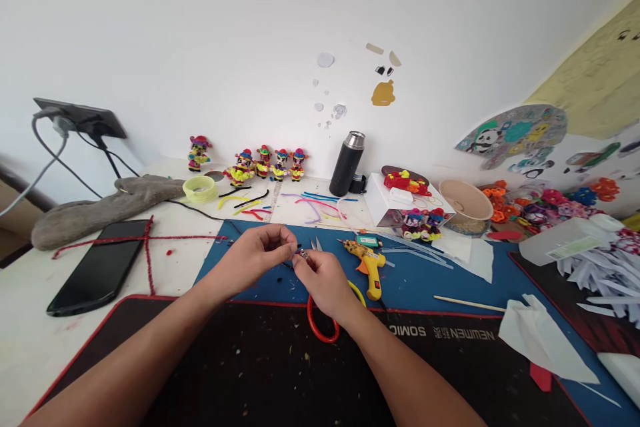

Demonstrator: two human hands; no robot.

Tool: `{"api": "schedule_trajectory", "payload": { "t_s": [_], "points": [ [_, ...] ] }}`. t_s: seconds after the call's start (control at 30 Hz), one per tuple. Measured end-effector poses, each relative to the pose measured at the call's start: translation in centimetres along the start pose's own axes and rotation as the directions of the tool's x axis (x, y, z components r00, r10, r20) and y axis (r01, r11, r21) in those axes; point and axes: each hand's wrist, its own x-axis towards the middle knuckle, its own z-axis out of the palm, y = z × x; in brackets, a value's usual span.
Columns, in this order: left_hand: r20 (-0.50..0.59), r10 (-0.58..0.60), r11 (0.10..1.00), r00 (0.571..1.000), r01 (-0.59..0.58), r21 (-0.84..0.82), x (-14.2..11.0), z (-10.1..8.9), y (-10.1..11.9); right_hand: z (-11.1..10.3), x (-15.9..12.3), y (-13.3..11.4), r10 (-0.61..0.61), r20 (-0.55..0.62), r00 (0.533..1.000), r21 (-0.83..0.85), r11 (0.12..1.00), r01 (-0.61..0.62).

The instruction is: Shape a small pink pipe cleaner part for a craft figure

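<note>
My left hand (265, 252) and my right hand (323, 273) meet fingertip to fingertip over the blue mat. Between the left thumb and fingers is a tiny dark piece, possibly black pipe cleaner, mostly hidden. The right fingers pinch a small shiny metal object (303, 253), too small to name surely. Beneath the right hand lie scissors with a red handle loop (323, 337), a yellow loop and blades pointing away. A yellow glue gun (369, 267) rests just right of that hand. A black crumb (279, 279) lies below the left fingers.
Pipe-cleaner figures (240, 170) stand along the wall beside loose coloured pipe cleaners (257, 200). A black thermos (347, 167) stands behind. At left are a phone (103, 267) with red pipe cleaners across it and a driftwood piece (100, 203). A white box (407, 203) sits right.
</note>
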Motion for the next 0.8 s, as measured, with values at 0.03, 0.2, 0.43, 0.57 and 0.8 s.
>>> {"api": "schedule_trajectory", "payload": {
  "t_s": [0.03,0.2,0.43,0.57,0.8],
  "points": [
    [0.002,0.001,1.0,1.0,-0.001,0.002,0.0,0.0,0.0,0.0,0.0,0.0,0.0,0.0,1.0,0.001,1.0,0.0],
    [0.0,0.003,1.0,1.0,-0.003,0.023,0.0,0.0,0.1,0.0,0.1,0.1,-0.004,-0.002,1.0,0.005,1.0,0.004],
    [-0.037,0.016,0.997,0.999,-0.013,0.07,0.2,-0.1,-0.2,0.0,0.2,1.4,0.002,0.075,0.997,0.136,0.991,-0.012],
    [-0.05,0.022,0.996,0.999,-0.017,0.087,0.2,-0.2,-0.2,-0.1,0.2,2.0,-0.014,0.139,0.99,0.235,0.972,-0.019],
    [-0.089,0.028,0.995,0.996,-0.019,0.1,0.3,-0.3,-0.1,-0.4,0.2,1.4,-0.02,0.142,0.99,0.237,0.971,-0.015]
  ]
}}
